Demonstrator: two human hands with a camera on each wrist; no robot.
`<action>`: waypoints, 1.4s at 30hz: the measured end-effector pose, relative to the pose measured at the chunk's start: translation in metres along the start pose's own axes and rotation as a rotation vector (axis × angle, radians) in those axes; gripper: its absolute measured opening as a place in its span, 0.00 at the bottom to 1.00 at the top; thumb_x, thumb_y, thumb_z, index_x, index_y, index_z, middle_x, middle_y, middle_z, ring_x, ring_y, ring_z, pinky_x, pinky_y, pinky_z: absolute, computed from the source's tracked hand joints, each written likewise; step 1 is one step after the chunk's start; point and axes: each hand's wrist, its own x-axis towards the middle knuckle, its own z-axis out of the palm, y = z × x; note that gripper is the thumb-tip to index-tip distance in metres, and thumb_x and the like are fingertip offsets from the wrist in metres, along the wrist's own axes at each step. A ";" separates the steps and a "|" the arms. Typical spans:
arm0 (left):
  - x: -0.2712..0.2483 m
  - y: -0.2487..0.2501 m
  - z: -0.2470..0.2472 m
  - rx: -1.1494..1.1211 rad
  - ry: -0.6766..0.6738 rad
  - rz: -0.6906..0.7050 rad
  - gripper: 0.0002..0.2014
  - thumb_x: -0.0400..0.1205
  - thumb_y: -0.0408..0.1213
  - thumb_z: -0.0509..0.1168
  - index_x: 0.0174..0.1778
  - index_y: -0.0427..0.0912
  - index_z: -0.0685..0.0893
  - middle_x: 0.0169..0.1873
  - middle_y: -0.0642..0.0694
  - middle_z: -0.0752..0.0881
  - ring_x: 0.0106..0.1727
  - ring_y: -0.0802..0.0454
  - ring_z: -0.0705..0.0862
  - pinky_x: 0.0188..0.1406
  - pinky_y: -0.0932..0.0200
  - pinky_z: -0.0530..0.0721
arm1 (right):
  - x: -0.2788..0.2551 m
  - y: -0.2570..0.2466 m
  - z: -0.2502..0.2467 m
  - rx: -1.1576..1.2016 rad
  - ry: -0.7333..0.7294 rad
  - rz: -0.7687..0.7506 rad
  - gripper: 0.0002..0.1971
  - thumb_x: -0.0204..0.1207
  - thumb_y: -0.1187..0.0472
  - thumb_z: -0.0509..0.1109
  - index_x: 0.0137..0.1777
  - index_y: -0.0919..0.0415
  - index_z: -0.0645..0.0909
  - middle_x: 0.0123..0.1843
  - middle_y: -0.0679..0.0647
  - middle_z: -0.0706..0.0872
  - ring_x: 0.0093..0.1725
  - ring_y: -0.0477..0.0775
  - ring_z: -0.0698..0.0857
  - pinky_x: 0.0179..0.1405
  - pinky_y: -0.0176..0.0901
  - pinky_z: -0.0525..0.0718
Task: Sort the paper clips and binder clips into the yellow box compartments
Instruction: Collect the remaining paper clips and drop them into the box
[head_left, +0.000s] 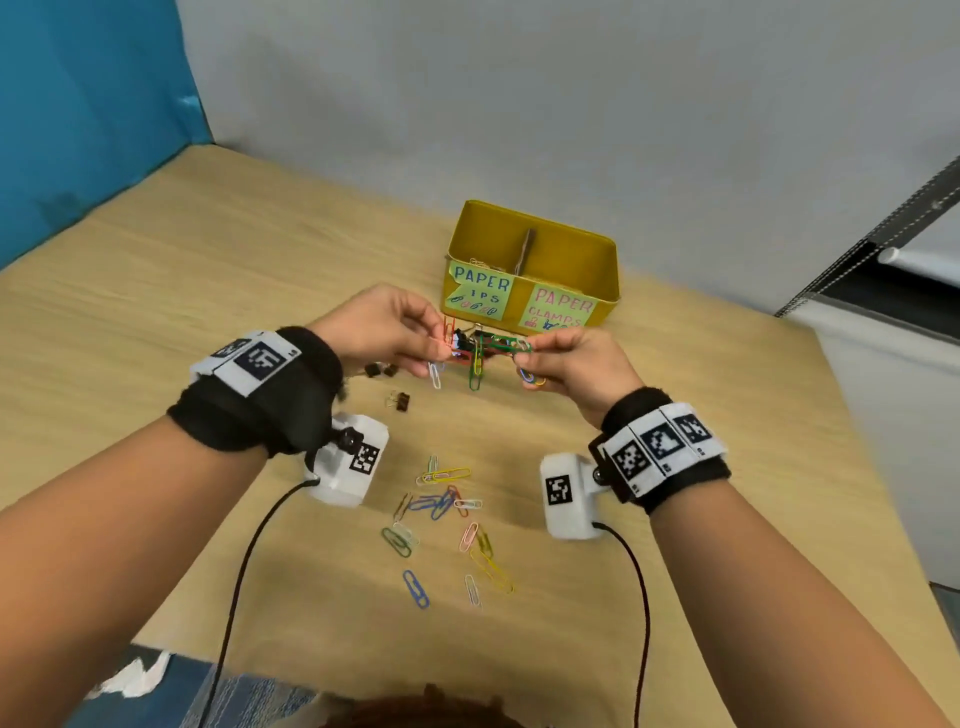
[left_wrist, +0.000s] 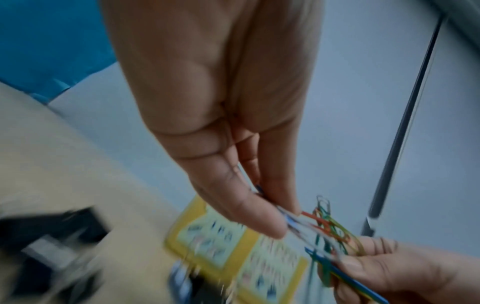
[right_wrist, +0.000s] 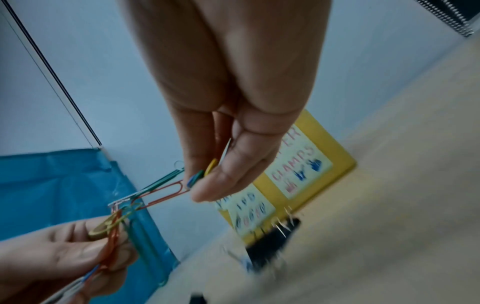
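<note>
**Spotter:** What's nearest you?

**Operator:** Closest to me on the counter (head_left: 208, 291) I see the loose paper clips (head_left: 447, 514), a scatter of blue, green, yellow and pink, lying between my two wrists and not yet sorted. A little further out, near my left wrist, sit a few dark binder clips (head_left: 400, 400), also untouched.

**Spotter:** And your hands?

**Operator:** Both are raised above the counter, just in front of the box. My left hand (head_left: 384, 327) pinches one end of a tangled clump of clips (head_left: 480, 351); my right hand (head_left: 576, 364) pinches the other end. Fingers (left_wrist: 259, 214) on both sides are clamped onto wire. I make this the untangling step: hooked clips being pulled apart before anything drops in.

**Spotter:** Next move?

**Operator:** I reckon it calls for sliding one clip free along its loop, not tugging, then carrying it to the left compartment.

**Spotter:** The box?

**Operator:** The yellow box (head_left: 535, 228) stands beyond my hands, near the wall, with a divider down the middle. The left label reads paper clips, the right one paper clamps. A few clips seem to lie in the left side.

**Spotter:** Anything unclear?

**Operator:** Plenty. There's something dark in the clump, perhaps a binder clip; I can't tell. The right compartment's floor is hidden by the box wall, and both wrist views are blurred low down.
</note>
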 end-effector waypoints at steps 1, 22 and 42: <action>0.008 0.010 -0.004 -0.011 0.025 0.032 0.08 0.73 0.21 0.69 0.34 0.38 0.83 0.21 0.49 0.88 0.24 0.60 0.86 0.30 0.68 0.88 | 0.006 -0.014 -0.002 0.031 0.017 -0.029 0.12 0.70 0.81 0.69 0.33 0.64 0.80 0.24 0.50 0.85 0.20 0.39 0.84 0.26 0.33 0.87; 0.076 0.038 0.013 0.662 0.445 0.203 0.14 0.81 0.45 0.62 0.51 0.40 0.87 0.42 0.48 0.81 0.43 0.52 0.77 0.46 0.59 0.74 | 0.073 -0.062 0.017 -0.751 0.231 -0.245 0.16 0.82 0.68 0.59 0.65 0.61 0.82 0.68 0.55 0.84 0.69 0.53 0.80 0.73 0.44 0.75; -0.079 -0.072 0.055 0.933 -0.295 -0.079 0.37 0.66 0.44 0.76 0.71 0.49 0.70 0.61 0.49 0.72 0.65 0.52 0.71 0.66 0.58 0.74 | -0.085 0.064 0.036 -1.142 -0.366 -0.004 0.24 0.72 0.54 0.71 0.68 0.57 0.76 0.64 0.58 0.77 0.64 0.58 0.79 0.61 0.41 0.75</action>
